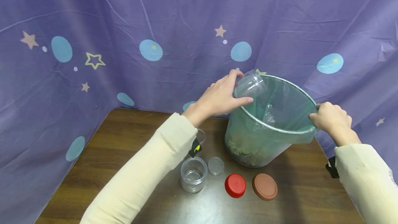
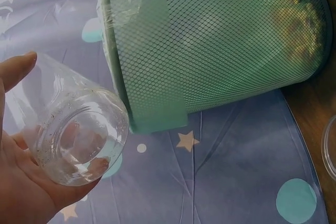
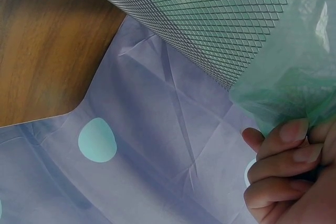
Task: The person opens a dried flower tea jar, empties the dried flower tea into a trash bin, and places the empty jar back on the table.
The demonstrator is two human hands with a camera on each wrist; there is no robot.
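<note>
My left hand (image 1: 219,94) holds a clear plastic jar (image 1: 250,84), tilted at the left rim of a mesh trash bin (image 1: 237,130). Fingers and thumb wrap the jar's sides; in the left wrist view small dark specks cling to the jar (image 2: 86,124) near its base. A green bag (image 1: 290,106) lines the bin and folds over its rim. The bin leans, with greenish-yellow scraps (image 1: 245,153) showing through the mesh at the bottom. On the right side, my right hand (image 1: 332,118) grips the rim and the bag, its fingers curled in the right wrist view.
In front of the bin, an open clear jar (image 1: 193,179) stands beside a clear lid (image 1: 216,166), a red lid (image 1: 235,185) and a brown lid (image 1: 265,186). Another clear round item (image 1: 201,136) is partly hidden behind my left sleeve. A purple curtain (image 1: 186,16) hangs behind the wooden table (image 1: 124,137).
</note>
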